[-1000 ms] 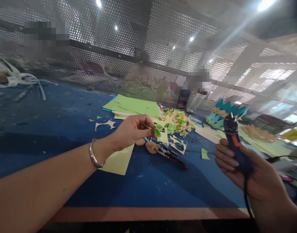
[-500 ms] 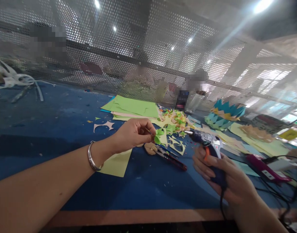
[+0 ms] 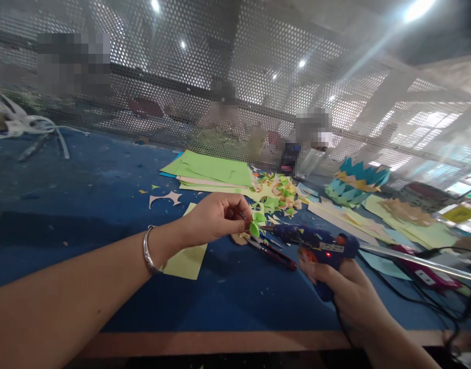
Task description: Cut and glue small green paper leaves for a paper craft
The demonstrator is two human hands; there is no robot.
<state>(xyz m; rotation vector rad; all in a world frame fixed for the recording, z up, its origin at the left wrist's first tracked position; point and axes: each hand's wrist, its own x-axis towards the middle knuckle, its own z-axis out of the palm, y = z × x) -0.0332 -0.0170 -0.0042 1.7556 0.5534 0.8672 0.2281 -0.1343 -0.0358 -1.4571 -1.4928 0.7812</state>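
Thumb and fingers of my left hand (image 3: pixel 224 218) pinch a small curled green paper piece (image 3: pixel 257 223), held up over the table. My right hand (image 3: pixel 341 284) is wrapped round a dark blue hot glue gun (image 3: pixel 312 240) with a lit red light and a clear glue stick (image 3: pixel 415 259) out of its back. The gun's metal nozzle is at the green paper piece; whether they touch I cannot tell. Below lie a dark red-handled tool (image 3: pixel 275 256), partly hidden by the gun, and a yellow-green paper sheet (image 3: pixel 188 260) under my left wrist.
Stacked green sheets (image 3: pixel 216 169) and a heap of small paper pieces (image 3: pixel 283 192) lie behind my hands. To the right are a zigzag paper crown (image 3: pixel 358 179), paper strips (image 3: pixel 341 220) and a magenta power strip (image 3: pixel 431 274) with cables. A perforated metal screen (image 3: pixel 250 77) rises behind.
My right hand has swung the glue gun left and turned it, bringing its nozzle to the green paper piece. My left hand has shifted slightly right and down, still pinching the piece.
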